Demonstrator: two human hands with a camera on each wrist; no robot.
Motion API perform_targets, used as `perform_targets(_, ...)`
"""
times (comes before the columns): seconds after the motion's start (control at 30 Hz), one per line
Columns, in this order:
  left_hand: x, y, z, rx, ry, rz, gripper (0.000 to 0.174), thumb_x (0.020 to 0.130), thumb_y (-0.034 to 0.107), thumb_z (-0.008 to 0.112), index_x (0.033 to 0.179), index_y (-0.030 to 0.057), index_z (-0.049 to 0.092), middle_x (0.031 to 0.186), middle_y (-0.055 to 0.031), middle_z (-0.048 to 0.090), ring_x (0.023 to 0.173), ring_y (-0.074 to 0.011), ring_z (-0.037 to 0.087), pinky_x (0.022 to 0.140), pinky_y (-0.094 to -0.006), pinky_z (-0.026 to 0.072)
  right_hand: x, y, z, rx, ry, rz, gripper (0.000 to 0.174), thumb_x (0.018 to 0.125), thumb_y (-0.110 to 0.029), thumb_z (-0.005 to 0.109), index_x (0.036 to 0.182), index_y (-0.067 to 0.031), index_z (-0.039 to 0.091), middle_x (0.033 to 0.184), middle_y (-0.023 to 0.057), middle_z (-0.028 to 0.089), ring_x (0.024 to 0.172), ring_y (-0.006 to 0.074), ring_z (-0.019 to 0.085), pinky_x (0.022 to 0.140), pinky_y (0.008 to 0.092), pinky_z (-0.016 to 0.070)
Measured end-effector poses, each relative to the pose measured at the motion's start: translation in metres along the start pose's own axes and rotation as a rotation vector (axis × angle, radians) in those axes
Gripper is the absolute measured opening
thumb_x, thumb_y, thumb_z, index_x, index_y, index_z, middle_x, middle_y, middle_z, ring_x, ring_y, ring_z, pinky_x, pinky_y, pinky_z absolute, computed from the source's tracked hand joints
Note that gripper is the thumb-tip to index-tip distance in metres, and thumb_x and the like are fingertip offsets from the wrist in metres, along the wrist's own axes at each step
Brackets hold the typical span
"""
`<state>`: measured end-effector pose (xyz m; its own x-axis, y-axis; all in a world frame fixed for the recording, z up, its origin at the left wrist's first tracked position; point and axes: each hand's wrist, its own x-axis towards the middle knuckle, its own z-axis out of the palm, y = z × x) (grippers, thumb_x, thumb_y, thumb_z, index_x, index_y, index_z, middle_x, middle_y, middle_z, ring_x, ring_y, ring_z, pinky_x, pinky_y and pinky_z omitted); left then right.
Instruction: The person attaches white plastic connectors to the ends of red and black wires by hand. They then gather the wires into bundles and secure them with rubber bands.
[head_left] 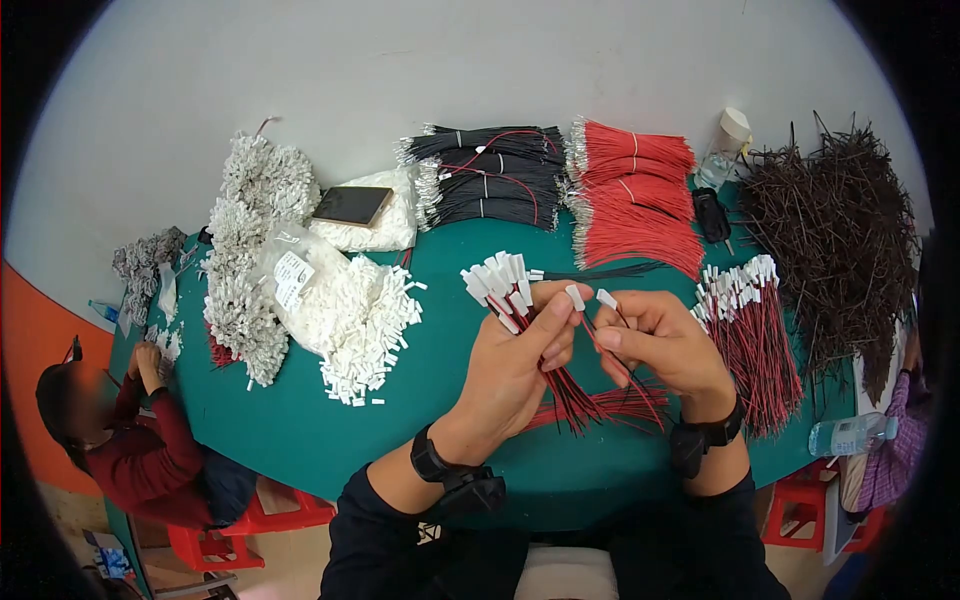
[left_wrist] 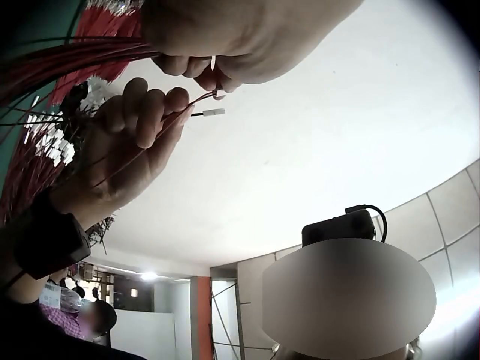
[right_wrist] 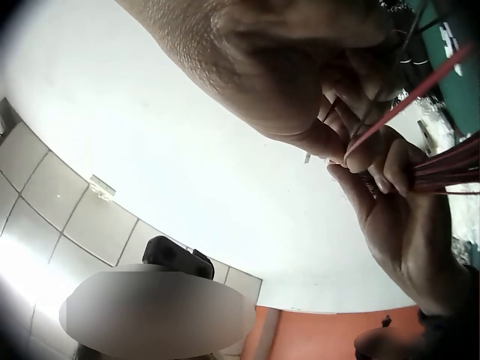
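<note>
My left hand [head_left: 510,370] grips a bunch of red-and-black wires with white connectors [head_left: 497,285] fanned out at the top. Between its thumb and forefinger it also pinches a white connector [head_left: 575,297] with a red wire trailing from it. Close beside it, my right hand [head_left: 672,345] pinches a wire just below another white connector [head_left: 606,298]. That connector [left_wrist: 214,112] points past the fingertips in the left wrist view, on a dark lead. In the right wrist view a red wire [right_wrist: 420,90] runs off from the pinched fingers. Loose red wires [head_left: 610,403] lie beneath both hands.
White connector pieces [head_left: 365,330] spill from a clear bag on the left, near a phone [head_left: 352,206]. Black wire bundles [head_left: 495,180] and red wire bundles [head_left: 640,215] lie at the back. Connector-ended wires [head_left: 750,345] and a dark wire heap [head_left: 830,220] stand right. Another person [head_left: 150,450] sits left.
</note>
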<state>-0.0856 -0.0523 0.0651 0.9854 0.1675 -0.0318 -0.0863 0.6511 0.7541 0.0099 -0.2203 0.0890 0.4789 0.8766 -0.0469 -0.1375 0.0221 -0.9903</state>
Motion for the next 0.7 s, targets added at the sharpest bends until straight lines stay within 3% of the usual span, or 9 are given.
perform_targets(0.33, -0.0004, 0.0029, 0.0044, -0.043, 0.079, 0.011, 0.025, 0.100, 0.016, 0.065, 0.113, -0.0054, 0.064, 0.079, 0.0006, 0.050, 0.060, -0.0042, 0.038, 0.055, -0.0223, 0.0315, 0.0009, 0.0052, -0.0018, 0.037, -0.019, 0.046, 0.024, 0.102, -0.023, 0.057, 0.093, -0.0021, 0.063, 0.063, 0.0001, 0.058, 0.055, 0.0046, 0.048, 0.052, 0.0215, 0.0309)
perform_targets(0.5, 0.0010, -0.0020, -0.0051, -0.070, 0.020, 0.037, 0.025, 0.099, 0.016, 0.066, 0.112, -0.0054, 0.064, 0.080, 0.0001, 0.052, 0.061, -0.0039, 0.038, 0.055, -0.0222, 0.0318, 0.0005, 0.0060, 0.0026, -0.002, 0.086, -0.050, 0.021, 0.100, -0.021, 0.062, 0.096, -0.0011, 0.066, 0.063, -0.0002, 0.059, 0.055, 0.0041, 0.050, 0.050, 0.0210, 0.0313)
perform_targets(0.7, 0.0016, -0.0019, -0.0029, -0.123, 0.049, 0.018, 0.024, 0.099, 0.016, 0.065, 0.110, -0.0055, 0.064, 0.083, -0.0003, 0.054, 0.061, -0.0040, 0.039, 0.055, -0.0221, 0.0325, 0.0005, 0.0054, -0.0001, 0.018, 0.076, 0.004, 0.019, 0.100, -0.021, 0.063, 0.097, -0.0016, 0.066, 0.061, -0.0005, 0.059, 0.053, 0.0040, 0.050, 0.049, 0.0210, 0.0302)
